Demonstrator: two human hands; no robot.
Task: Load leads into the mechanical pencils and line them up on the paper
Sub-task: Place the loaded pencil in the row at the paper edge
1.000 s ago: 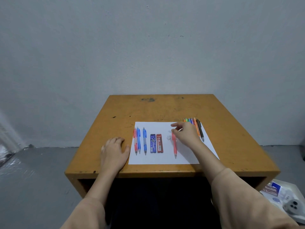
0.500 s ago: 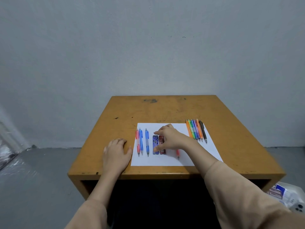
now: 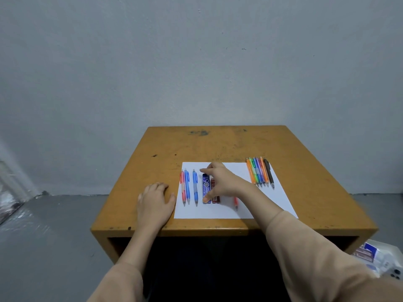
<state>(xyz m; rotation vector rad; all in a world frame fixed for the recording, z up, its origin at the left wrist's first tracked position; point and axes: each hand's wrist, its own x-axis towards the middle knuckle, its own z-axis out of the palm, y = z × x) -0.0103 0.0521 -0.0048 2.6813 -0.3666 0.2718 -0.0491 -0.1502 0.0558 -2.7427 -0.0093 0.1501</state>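
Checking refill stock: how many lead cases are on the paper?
2. The blue lead case lies left of centre on the paper, the red lead case just right of it; the right hand covers part of both, possibly hiding another.

The right hand (image 3: pixel 222 182) hides most of the red pencil (image 3: pixel 235 201) and red lead case (image 3: pixel 216 199).

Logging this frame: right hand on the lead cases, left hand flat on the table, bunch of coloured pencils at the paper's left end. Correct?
Not quite. The head view shows the bunch of coloured pencils at the paper's right end, not its left. The rest stands.
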